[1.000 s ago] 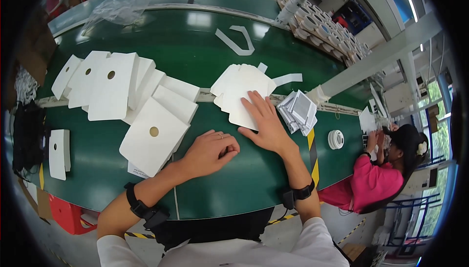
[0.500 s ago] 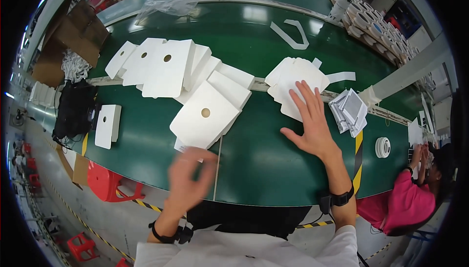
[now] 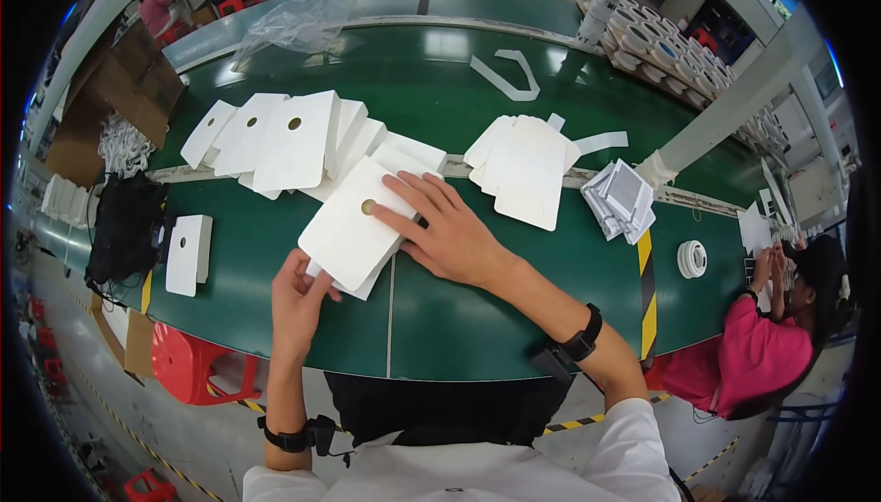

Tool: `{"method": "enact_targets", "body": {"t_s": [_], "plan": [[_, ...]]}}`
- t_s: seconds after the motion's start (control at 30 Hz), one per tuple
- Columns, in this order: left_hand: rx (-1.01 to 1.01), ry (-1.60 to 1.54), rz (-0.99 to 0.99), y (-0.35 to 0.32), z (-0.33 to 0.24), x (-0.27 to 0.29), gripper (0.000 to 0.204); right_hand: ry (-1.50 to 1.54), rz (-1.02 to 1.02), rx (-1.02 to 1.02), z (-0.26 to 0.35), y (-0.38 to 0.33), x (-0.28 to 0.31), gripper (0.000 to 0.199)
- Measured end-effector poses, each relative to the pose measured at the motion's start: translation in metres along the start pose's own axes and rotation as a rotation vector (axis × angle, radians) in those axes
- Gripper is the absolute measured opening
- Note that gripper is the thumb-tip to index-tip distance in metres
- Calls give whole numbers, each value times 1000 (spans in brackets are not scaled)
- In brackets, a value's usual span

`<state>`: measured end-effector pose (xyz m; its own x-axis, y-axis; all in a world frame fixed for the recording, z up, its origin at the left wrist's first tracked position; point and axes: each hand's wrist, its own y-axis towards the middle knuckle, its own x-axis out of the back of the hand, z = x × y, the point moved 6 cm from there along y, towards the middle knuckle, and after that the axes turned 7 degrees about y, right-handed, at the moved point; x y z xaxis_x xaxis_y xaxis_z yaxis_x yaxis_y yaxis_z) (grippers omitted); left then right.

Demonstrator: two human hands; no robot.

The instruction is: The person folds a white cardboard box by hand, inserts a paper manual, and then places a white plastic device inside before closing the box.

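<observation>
A white flat box (image 3: pixel 344 236) with a round hole lies on top of a staggered pile of similar white boxes (image 3: pixel 295 149). My left hand (image 3: pixel 298 295) is curled at its near-left corner, thumb and fingers closed about the edge; some fingertips are hidden. My right hand (image 3: pixel 450 236) lies over the right side of the same box, fingers stretched out and one fingertip beside the hole. To the right rests a stack of flat white card pieces (image 3: pixel 528 172), touched by neither hand.
On the green table (image 3: pixel 477 318) are folded grey-white pieces (image 3: pixel 619 201), a white cable coil (image 3: pixel 692 259), a single white box (image 3: pixel 187 254), a black bag (image 3: pixel 128 227) and a bent white strip (image 3: pixel 509 80). A metal post (image 3: pixel 734 103) rises at right. A person in pink (image 3: pixel 752 355) works there.
My right hand has moved left from the card stack onto the holed white box. My left hand has shifted left and up to that box's near corner. The view has turned slightly.
</observation>
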<state>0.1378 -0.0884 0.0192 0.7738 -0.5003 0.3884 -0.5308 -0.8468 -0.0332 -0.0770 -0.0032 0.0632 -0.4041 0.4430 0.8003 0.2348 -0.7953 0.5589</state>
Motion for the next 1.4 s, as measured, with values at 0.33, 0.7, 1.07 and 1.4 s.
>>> {"method": "enact_targets", "body": {"t_s": [0.33,0.7,1.07,1.4], "plan": [[-15,-816,-100,31,-133,-31,28,650,-358,-239,-40,-10,22,62],[-232,-15,-459,7,-47,-20,20,811,-411,-411,-67,-19,32,54],[172,-589,54,44,-33,-64,20,298,-185,-267,-70,5,30,68],[134,-319,606,4,-47,-124,18,-122,45,-427,-117,-99,72,56]]}}
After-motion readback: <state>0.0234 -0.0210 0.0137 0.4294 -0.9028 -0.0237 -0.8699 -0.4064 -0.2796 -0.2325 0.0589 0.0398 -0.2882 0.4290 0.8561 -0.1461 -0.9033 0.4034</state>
